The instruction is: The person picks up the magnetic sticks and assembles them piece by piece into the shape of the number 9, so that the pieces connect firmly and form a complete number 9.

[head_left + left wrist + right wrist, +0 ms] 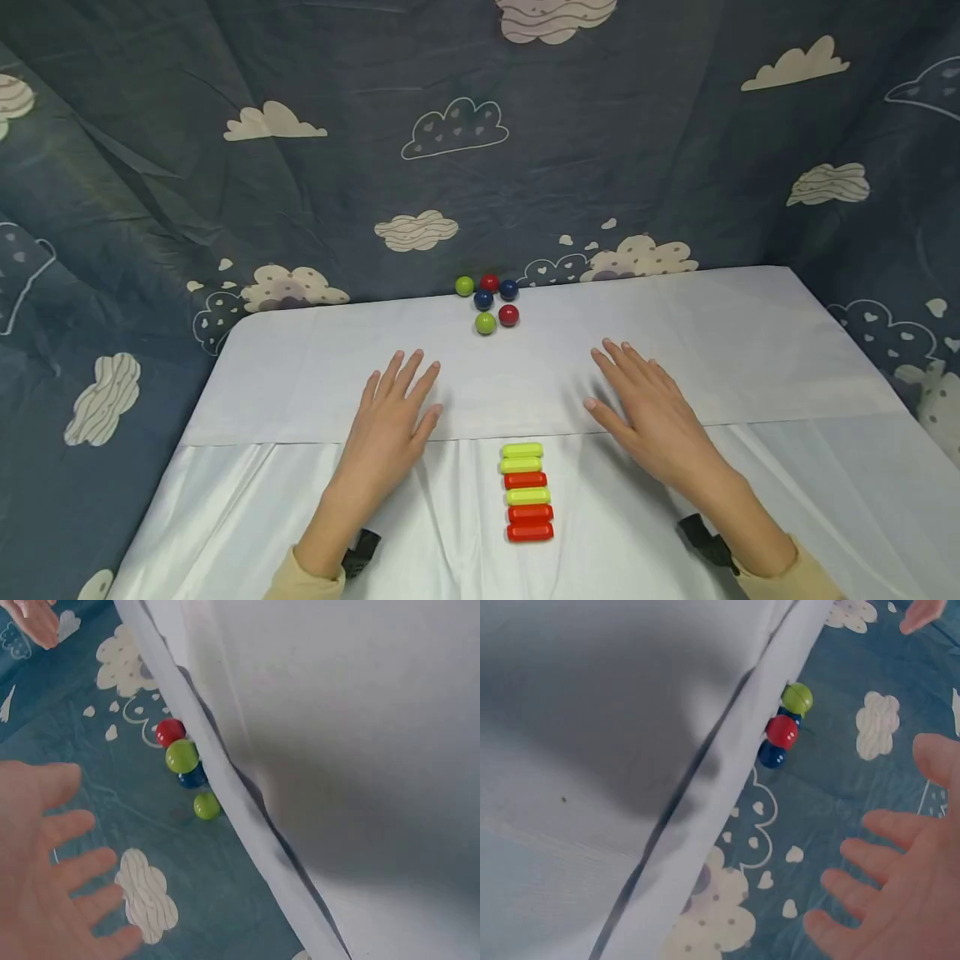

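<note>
My left hand (386, 425) hovers over the left of the white table, fingers spread and nothing in it. On the right, my right hand (656, 417) is held the same way, palm down. Between the forearms lies a column of short rods: lime-yellow rods (522, 450) and red rods (530, 532), set side by side near the front. Farther back, a cluster of glossy balls sits near the far edge: green balls (485, 322), red balls (508, 315) and dark blue balls (483, 300). Both wrist views show the hands' fingers extended, with some balls beyond the table edge line.
The table carries a white cloth (300, 375) with a seam across its middle. A dark blue curtain (600, 150) printed with clouds hangs behind the table and down its sides. Black straps (707, 542) circle the wrists.
</note>
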Motion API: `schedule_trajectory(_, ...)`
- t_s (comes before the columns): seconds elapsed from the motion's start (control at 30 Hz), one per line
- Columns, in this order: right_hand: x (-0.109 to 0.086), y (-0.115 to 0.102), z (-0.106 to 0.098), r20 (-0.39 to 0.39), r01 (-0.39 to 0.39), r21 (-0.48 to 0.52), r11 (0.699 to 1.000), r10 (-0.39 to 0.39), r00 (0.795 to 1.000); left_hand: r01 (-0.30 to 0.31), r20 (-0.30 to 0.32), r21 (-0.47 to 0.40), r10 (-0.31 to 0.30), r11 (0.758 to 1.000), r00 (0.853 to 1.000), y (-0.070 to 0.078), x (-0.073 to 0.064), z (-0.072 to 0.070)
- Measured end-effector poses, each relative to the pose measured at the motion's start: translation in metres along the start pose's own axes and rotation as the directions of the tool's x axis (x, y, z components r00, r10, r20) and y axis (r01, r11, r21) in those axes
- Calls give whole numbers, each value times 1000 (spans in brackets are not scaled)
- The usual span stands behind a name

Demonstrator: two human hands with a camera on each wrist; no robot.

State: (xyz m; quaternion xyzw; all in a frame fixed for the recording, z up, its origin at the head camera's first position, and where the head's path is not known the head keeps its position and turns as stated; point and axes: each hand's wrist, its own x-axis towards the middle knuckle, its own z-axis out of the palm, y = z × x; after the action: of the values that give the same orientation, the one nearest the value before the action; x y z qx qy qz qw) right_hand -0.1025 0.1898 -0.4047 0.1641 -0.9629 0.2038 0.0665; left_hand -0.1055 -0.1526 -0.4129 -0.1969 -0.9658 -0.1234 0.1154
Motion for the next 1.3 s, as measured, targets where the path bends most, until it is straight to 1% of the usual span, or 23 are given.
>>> schedule_trajectory(0.13, 3, 0, 4, 31, 59, 38, 998, -60, 998, -63, 25, -93, 66, 994, 998, 2, 5, 4)
schedule_trajectory(0.23, 4, -3, 8, 54, 93, 81, 992, -98, 994, -83, 69, -178, 97, 980, 993, 6, 8, 8)
schedule_trajectory(0.33, 6, -7, 12, 89, 109, 130, 986, -121, 989, -89, 115, -270, 124, 959, 986, 12, 10, 12)
schedule_trajectory(0.43, 7, -12, 16, 133, 100, 184, 978, -126, 983, -69, 165, -375, 140, 924, 976, 18, 12, 17)
schedule_trajectory(0.57, 10, -17, 23, 187, 98, 257, 961, -149, 971, -10, 240, -509, 153, 861, 959, 25, 16, 25)
schedule_trajectory(0.67, 12, -19, 28, 224, 108, 312, 944, -183, 957, 20, 280, -576, 174, 817, 944, 28, 18, 30)
schedule_trajectory(0.73, 13, -20, 30, 255, 105, 341, 934, -199, 946, 30, 294, -609, 190, 793, 937, 30, 19, 33)
schedule_trajectory(0.83, 14, -22, 33, 306, 85, 377, 923, -210, 929, 42, 305, -642, 205, 765, 930, 31, 20, 36)
schedule_trajectory(0.93, 14, -23, 35, 346, 63, 401, 914, -215, 913, 51, 319, -654, 214, 755, 923, 32, 21, 38)
schedule_trajectory(1.13, 16, -23, 38, 393, 46, 428, 902, -232, 890, 74, 357, -657, 224, 750, 907, 33, 22, 40)
schedule_trajectory(1.3, 19, -22, 40, 410, 42, 425, 904, -234, 882, 80, 366, -663, 229, 745, 902, 34, 23, 43)
